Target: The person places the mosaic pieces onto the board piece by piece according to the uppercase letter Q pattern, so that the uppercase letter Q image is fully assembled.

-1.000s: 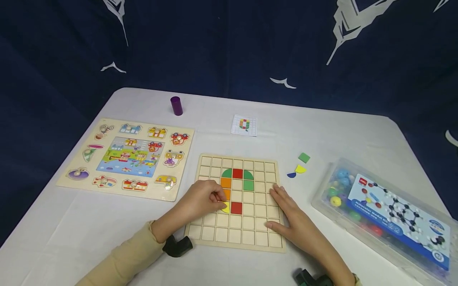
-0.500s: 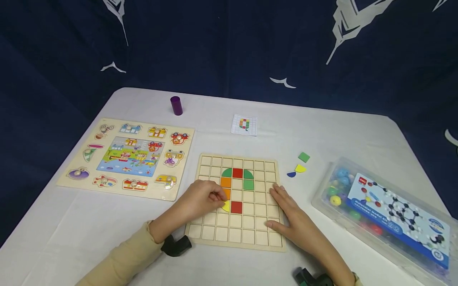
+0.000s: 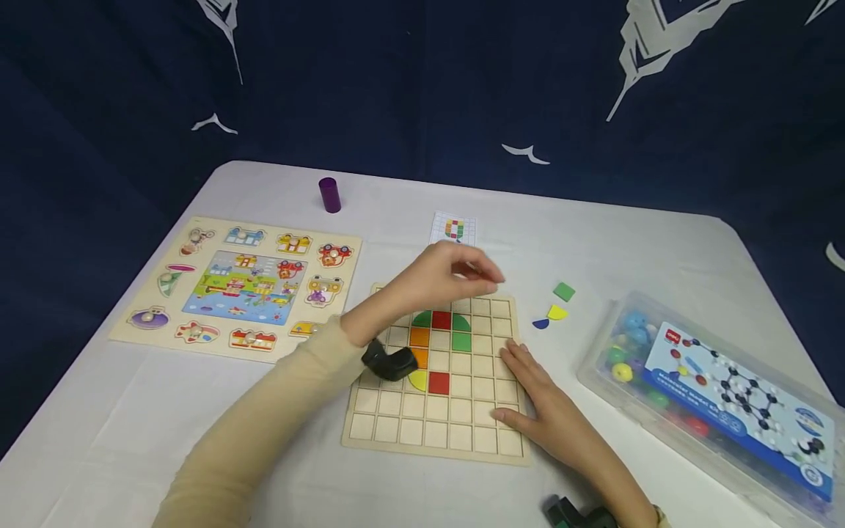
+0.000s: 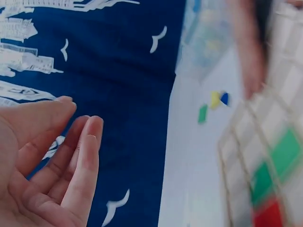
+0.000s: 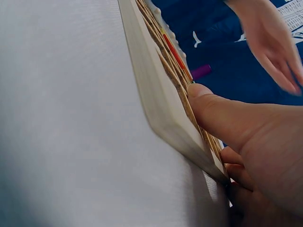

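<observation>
Green square tile [image 3: 564,292], yellow tile [image 3: 557,312] and rounded blue tile [image 3: 540,323] are seen loose on the white tablecloth [image 3: 396,491], just off the upper right side of the wooden grid board [image 3: 460,438]. From the fingertips of the left hand [image 3: 437,277], they are found to the right and slightly lower in the head view; from those of the right hand [image 3: 541,403], they are set upward and to the right. The blue one appears closest to the right fingertips, while for the green one no clear difference is shown, the left hand being raised. No marked long axis is offered by the green one; the blue one is stretched roughly left to right. The left hand is held above the board's far edge, thumb and loosely bent fingers parted, nothing being seen between them. The right hand is laid on the board's right edge, fingers extended and thumb spread, nothing gripped. Part of the pattern card [image 3: 454,229] is hidden by the left hand, and some left-hand cells by the left forearm [image 3: 366,315] and black wrist device [image 3: 389,363]. Whether the yellow and blue tiles touch cannot be told; the left wrist view is blurred there.
</observation>
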Motion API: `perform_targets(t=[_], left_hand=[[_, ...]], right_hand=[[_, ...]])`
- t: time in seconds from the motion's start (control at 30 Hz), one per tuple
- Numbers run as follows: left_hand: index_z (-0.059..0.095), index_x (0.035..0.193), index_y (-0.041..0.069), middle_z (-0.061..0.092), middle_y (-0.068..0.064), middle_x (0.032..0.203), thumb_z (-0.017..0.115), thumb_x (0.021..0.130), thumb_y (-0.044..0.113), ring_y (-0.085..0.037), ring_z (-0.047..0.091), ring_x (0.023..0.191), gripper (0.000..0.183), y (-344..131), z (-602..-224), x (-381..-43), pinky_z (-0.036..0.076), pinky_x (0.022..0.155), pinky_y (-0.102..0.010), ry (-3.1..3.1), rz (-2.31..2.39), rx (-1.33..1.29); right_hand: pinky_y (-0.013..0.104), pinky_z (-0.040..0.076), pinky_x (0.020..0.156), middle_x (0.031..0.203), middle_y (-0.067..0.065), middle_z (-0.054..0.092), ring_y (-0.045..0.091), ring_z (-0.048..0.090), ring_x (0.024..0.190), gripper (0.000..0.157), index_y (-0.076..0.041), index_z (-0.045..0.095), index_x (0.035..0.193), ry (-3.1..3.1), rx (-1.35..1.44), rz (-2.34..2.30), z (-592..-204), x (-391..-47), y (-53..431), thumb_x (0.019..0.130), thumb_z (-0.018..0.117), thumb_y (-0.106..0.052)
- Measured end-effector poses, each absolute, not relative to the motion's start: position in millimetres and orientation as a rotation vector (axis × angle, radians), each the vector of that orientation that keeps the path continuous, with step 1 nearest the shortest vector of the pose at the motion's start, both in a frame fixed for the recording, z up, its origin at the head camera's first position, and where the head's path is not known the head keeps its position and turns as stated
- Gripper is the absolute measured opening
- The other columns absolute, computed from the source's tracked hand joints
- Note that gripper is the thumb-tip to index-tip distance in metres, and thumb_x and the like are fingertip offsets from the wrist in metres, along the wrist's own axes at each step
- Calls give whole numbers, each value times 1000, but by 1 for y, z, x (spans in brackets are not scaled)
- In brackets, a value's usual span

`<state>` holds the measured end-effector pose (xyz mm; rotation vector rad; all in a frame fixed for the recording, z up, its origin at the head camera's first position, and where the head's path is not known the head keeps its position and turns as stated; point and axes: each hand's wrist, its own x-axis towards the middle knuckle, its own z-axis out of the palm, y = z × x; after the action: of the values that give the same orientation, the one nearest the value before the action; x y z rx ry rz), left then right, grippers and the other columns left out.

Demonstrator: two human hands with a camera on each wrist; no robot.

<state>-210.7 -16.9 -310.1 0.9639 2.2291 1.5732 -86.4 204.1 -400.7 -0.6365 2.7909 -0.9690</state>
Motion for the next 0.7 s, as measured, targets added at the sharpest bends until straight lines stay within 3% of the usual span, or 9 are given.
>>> perform_targets(t=[0.2,0.4,0.7], left_hand=[[67,107,0,66,-3,103,66,87,6,-7,60,91,21,52,-313,-258,45,80,-18,2060,1555,954],[66,115,6,64,-3,114,68,86,11,-3,56,99,29,108,-339,-284,40,80,-12,2146,1323,883],[68,112,9,65,2,104,71,84,12,-5,55,93,28,125,-362,-298,39,77,-12,2270,1127,752]], right_hand=[[55,25,101,153,6,19,28,13,138,79,-6,30,146,2769,-640,-979,-401,-87,204,85,68,-39],[54,26,101,152,6,20,29,14,138,79,-6,30,146,2780,-655,-997,-400,-87,204,84,68,-38],[54,25,101,152,6,20,28,14,138,79,-7,30,146,2780,-645,-996,-400,-86,204,84,69,-38]])
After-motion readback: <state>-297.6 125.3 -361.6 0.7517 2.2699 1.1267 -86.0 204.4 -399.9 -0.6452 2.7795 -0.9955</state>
